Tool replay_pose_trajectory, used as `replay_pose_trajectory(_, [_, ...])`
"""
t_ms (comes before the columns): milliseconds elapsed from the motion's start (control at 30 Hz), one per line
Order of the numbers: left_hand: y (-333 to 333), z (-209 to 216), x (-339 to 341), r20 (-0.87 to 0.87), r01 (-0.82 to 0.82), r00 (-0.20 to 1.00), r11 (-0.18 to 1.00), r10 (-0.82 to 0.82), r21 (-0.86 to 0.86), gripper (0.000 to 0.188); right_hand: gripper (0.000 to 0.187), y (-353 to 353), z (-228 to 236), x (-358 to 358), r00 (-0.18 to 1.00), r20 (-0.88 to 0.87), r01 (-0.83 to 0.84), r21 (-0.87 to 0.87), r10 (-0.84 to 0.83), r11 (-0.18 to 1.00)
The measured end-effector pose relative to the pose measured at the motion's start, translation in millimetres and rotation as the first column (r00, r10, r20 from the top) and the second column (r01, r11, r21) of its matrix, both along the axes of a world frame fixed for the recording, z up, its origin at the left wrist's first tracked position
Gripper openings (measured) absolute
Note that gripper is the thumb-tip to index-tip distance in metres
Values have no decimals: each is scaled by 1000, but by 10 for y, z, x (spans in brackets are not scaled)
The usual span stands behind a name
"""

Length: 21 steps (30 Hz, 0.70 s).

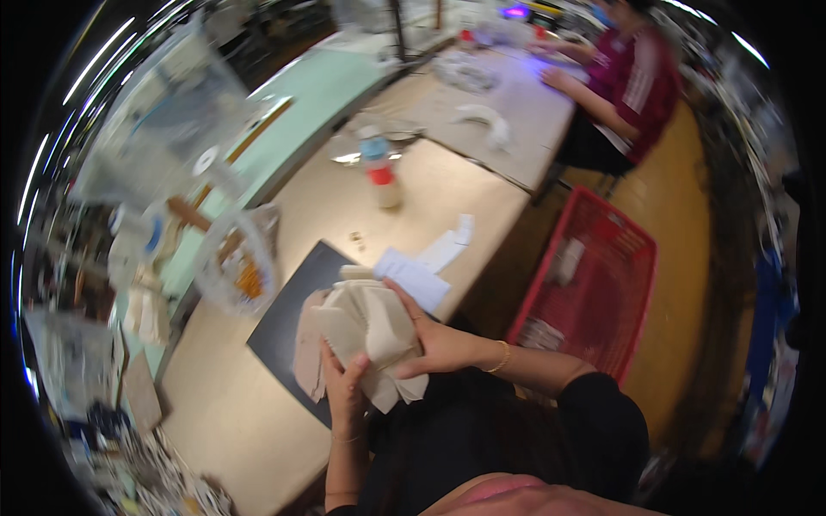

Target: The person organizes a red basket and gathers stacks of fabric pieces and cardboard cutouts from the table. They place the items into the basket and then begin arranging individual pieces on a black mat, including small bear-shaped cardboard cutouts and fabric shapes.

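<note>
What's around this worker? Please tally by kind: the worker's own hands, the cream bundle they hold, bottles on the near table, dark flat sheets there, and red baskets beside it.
Worker's hands (left hand, right hand): 2
Cream bundle: 1
Bottle: 1
Dark sheet: 1
Red basket: 1
Total: 6

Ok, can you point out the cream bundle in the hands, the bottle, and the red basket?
Cream bundle (368,322), head view: the middle of its fanned-out layers.
Bottle (379,175), head view: the red band around its body.
Red basket (607,301), head view: a bare part of its inside.
</note>
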<state>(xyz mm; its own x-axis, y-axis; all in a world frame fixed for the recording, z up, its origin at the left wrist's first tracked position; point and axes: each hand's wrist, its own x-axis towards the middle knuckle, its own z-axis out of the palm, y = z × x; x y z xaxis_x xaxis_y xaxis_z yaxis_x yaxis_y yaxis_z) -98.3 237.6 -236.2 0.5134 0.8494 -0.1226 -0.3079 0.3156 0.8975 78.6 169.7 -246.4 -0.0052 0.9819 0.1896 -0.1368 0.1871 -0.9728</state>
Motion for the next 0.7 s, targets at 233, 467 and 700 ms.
replay_pose_trajectory(233, [-108,-35,541,-153,225,965,971,-212,74,86,91,-301,-142,218,916,-244,301,-105,-318,948])
replay_pose_trajectory(467, [-506,-36,1004,-243,390,905,910,-350,142,87,86,-750,-269,538,810,-167,545,-140,-562,827])
replay_pose_trajectory(700, [-704,-120,1129,-185,384,917,906,-352,179,83,82,-899,-374,626,788,-317,508,-149,-527,849])
